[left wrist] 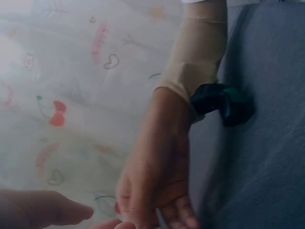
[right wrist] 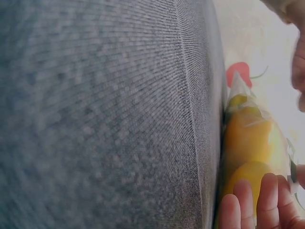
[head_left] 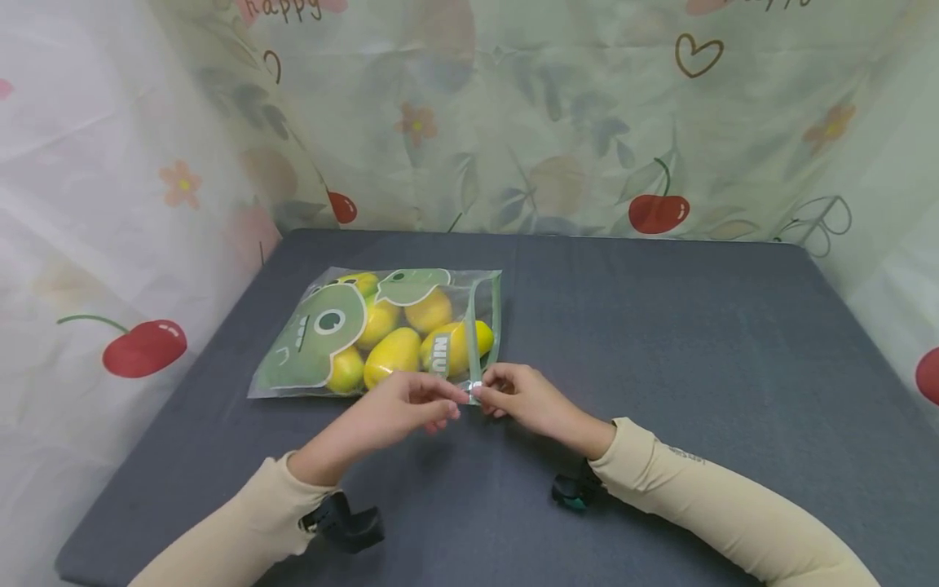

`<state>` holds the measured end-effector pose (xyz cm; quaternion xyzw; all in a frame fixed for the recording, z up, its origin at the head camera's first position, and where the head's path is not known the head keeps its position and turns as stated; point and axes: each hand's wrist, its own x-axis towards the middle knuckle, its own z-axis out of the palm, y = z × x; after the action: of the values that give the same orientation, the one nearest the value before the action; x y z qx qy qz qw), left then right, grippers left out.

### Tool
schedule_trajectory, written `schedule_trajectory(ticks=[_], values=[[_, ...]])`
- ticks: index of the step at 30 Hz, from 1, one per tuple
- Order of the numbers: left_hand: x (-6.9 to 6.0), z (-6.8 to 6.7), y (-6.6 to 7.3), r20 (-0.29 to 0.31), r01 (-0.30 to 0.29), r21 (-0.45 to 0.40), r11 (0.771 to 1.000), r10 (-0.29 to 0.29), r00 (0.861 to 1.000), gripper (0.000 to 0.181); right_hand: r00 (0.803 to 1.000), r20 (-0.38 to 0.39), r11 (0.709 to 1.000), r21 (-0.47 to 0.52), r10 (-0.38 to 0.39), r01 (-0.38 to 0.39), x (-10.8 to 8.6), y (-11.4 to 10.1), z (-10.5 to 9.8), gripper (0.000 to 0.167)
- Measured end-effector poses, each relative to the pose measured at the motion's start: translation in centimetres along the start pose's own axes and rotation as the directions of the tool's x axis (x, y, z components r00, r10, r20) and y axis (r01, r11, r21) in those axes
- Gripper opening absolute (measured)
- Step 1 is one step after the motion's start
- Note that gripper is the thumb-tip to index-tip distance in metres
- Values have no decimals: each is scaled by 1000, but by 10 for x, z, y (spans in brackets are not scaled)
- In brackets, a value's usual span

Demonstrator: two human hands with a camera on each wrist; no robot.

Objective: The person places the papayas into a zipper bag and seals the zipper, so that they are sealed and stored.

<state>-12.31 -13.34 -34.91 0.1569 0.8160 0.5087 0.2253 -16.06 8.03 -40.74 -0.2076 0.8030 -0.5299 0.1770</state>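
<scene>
A clear zip bag [head_left: 293,359] with a green cartoon print lies flat on the table, several yellow mangoes [head_left: 393,355] inside it. Its green-edged zip strip runs along the right end. At the near corner of that strip my right hand [head_left: 524,399] pinches the small pale slider [head_left: 475,388] between thumb and forefinger. My left hand [head_left: 396,412] is just left of the same corner, forefinger reaching to it and thumb held apart. In the right wrist view the right fingers [right wrist: 268,202] extend in front of the mangoes [right wrist: 248,136]. The left wrist view shows the left thumb [left wrist: 43,207] standing away from the fingertips.
The dark grey cloth-covered table [head_left: 660,326] extends right of and behind the bag. Printed curtains [head_left: 469,122] with cherries and flowers surround its back and sides. A black wrist device [head_left: 343,522] is strapped on the left sleeve, another [head_left: 575,489] on the right.
</scene>
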Motion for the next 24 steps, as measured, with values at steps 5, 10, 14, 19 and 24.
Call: schedule_trajectory(ticks=[5, 10, 14, 19, 24], values=[[0, 18, -20, 91, 124, -131, 984, -113, 989, 28, 1000, -6, 1000, -12, 5, -5, 0, 0, 0, 16], [4, 25, -38, 138, 224, -263, 938, -193, 971, 31, 1000, -1, 1000, -16, 7, -7, 0, 0, 0, 17], [8, 29, -49, 108, 250, -408, 878, -225, 968, 33, 1000, -4, 1000, -19, 12, -12, 0, 0, 0, 16], [12, 37, -55, 9, 182, -655, 734, -233, 972, 39, 1000, -8, 1000, -19, 16, -16, 0, 2, 1, 17], [16, 44, -53, -77, 122, -787, 605, -293, 953, 34, 1000, -10, 1000, -4, 13, -13, 1, 4, 1, 17]])
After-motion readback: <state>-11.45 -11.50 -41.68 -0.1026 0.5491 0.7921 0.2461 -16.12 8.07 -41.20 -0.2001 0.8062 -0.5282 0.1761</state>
